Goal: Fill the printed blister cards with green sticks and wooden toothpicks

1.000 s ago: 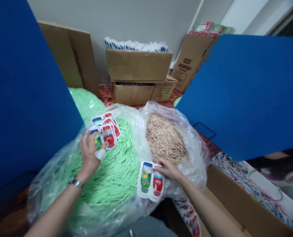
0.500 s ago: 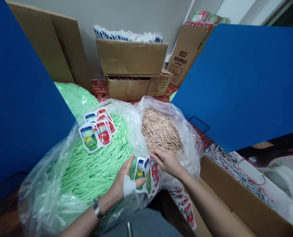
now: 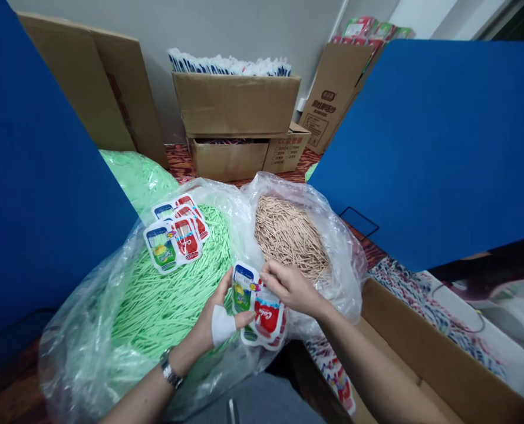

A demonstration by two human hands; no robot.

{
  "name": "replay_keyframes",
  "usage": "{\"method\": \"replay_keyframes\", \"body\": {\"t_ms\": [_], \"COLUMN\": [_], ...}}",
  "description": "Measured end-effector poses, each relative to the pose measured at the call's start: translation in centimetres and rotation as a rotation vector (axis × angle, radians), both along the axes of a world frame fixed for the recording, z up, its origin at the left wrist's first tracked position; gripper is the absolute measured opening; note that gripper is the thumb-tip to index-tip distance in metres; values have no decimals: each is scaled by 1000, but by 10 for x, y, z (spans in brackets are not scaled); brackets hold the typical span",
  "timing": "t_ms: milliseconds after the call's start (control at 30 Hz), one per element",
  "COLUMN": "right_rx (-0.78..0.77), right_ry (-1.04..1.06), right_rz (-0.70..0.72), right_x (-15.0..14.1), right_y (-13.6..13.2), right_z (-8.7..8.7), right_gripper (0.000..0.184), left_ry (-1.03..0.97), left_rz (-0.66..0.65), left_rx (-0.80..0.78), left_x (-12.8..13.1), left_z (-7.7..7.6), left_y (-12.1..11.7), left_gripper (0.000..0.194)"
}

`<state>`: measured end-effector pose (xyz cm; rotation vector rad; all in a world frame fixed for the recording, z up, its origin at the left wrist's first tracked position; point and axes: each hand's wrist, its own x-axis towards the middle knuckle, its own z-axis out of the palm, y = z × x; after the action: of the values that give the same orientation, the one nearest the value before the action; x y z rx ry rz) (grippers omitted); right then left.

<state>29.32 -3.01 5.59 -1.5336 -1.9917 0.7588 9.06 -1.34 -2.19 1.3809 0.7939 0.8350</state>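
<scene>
Both my hands meet low in the middle on a small stack of printed pouches (image 3: 257, 309) with green and red bottle pictures. My left hand (image 3: 217, 315), a white bandage on its thumb, grips the stack from the left. My right hand (image 3: 288, 287) pinches the top pouch at its upper right edge. Under them lies a big clear bag of green sticks (image 3: 164, 300). A second fanned pile of pouches (image 3: 175, 232) rests on those sticks, further left. A clear bag of tan sticks (image 3: 290, 235) sits just behind my right hand.
Blue boards stand at the left (image 3: 32, 176) and right (image 3: 438, 147). Stacked cardboard boxes (image 3: 237, 106) line the back wall, the top one full of packets. An open carton (image 3: 421, 353) with printed sheets lies at the lower right. Another green stick bag (image 3: 133, 176) sits behind.
My left hand left the fanned pile on the green sticks and came down to the stack by my right hand. Both hands now hold that stack, raised slightly.
</scene>
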Motion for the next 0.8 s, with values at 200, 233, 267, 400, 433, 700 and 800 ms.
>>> {"method": "replay_keyframes", "body": {"t_ms": [200,233,267,400,433,700,800], "right_rx": [-115,-108,-98,-14,24,202,110], "right_ry": [485,514,522,411,361,242,264], "right_rz": [77,59,37,-61,-83,97,61], "right_x": [-15,-17,-18,-22,-23,-19,4], "right_y": [5,7,8,13,13,12,24], "right_z": [-10,-11,-12,-10,-9,-13,-21], "right_gripper": [28,28,28,26,25,21,28], "left_ry": [-110,-95,-70,52,70,105,93], "left_rz": [-75,-88,-94,-97,-94,35,95], "left_rx": [-324,-377,-414,-387,-354,-277,-299], "left_x": [6,5,4,1,1,5,1], "left_z": [12,14,16,20,21,6,2], "left_y": [3,3,3,5,6,12,14], "left_gripper": [62,50,40,24,25,30,31]}}
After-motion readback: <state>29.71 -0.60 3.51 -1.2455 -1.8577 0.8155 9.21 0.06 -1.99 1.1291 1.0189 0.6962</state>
